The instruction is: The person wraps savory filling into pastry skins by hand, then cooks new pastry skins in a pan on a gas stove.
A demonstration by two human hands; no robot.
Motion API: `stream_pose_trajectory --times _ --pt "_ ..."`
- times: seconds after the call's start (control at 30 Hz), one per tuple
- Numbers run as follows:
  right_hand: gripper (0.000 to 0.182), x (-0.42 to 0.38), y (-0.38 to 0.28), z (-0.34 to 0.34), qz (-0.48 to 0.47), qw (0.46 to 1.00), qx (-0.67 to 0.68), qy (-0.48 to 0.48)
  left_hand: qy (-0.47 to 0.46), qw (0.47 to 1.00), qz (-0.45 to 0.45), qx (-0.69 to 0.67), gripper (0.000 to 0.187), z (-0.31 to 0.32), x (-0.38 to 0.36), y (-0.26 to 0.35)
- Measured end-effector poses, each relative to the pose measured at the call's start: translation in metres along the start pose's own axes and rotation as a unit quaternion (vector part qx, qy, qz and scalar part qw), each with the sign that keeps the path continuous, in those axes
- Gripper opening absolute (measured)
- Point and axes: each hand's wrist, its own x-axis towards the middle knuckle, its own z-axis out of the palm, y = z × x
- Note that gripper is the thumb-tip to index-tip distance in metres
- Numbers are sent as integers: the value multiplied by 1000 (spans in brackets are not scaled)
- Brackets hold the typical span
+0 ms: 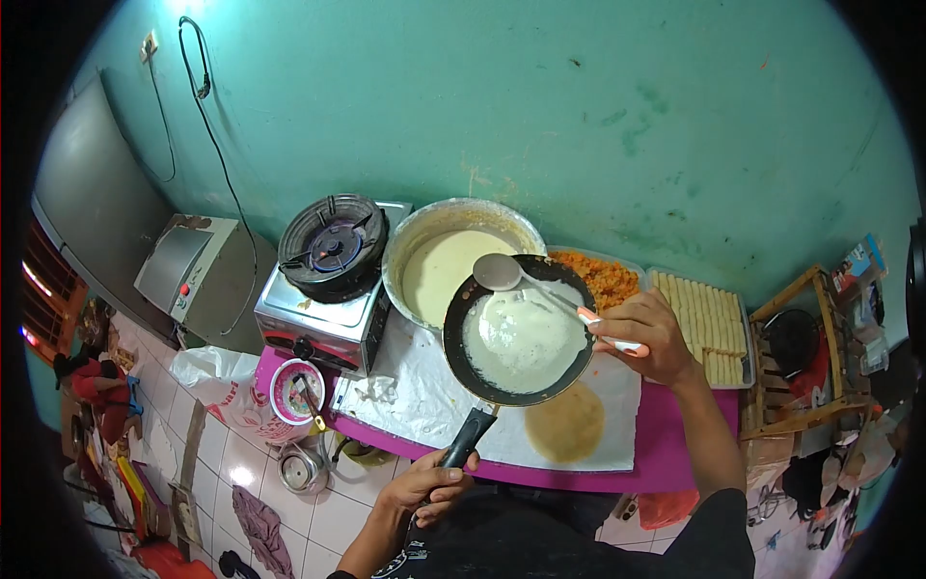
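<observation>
Remotely, my head view: I have one person's two bare hands over one magenta table (690, 446).
Left hand (429, 490): narrowed in a grip around the black handle (467, 436) of one frying pan.
Right hand (648, 333): closed on the white-and-orange grip of one ladle (498, 272), whose gray bowl crosses the pan's far rim.
Frying pan (471, 373): held above the table's near middle, one pale layer of batter (526, 340) spread inside.
Pot (473, 214): one large metal vessel behind and to the left of the pan, holding more pale batter.
Stove (321, 317): one unit left of the pot, its one visible burner (333, 248) glowing blue at the center, with no pan on it.
White sheet (415, 415): one, laid on the table, bearing one round tan pancake (564, 425) below the pan.
Containers: two, at the right rear; one holds orange filling (598, 277), the other pale rolls (709, 323) packed in rows, too tight for me to count.
Small bowl (277, 393): one, beside the stove's front left, one utensil (313, 402) in it.
Kettle (301, 471): one, on the tiled floor (236, 473), left of the table.
</observation>
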Motion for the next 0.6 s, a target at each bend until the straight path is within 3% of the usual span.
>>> stream_pose_trajectory --times 0.13,0.2,0.23,0.3,0.37,0.47,0.5,0.57,0.6 --pt "37 5 2 -1 -13 999 -11 48 -9 999 4 -43 27 -4 -4 -2" --pt "30 8 1 -7 15 995 2 97 -48 986 14 -161 24 -4 -13 -3" --pt "30 7 1 -11 11 995 2 101 -49 986 17 -157 24 -2 -17 -6" --pt "23 7 7 -18 63 983 44 167 -213 906 44 -363 29 1 -22 -9" --pt "21 12 16 -7 102 977 63 176 -271 880 69 -383 31 23 -5 10" --pt "25 37 30 8 140 945 96 278 -237 883 82 -397 31 76 1 48" --pt "25 42 33 9 135 945 93 282 -226 880 74 -412 29 85 2 57" --pt "24 40 27 18 241 912 182 276 -203 886 114 -402 32 101 7 60" --pt "23 37 28 19 210 932 139 260 -170 902 115 -380 32 109 4 63"
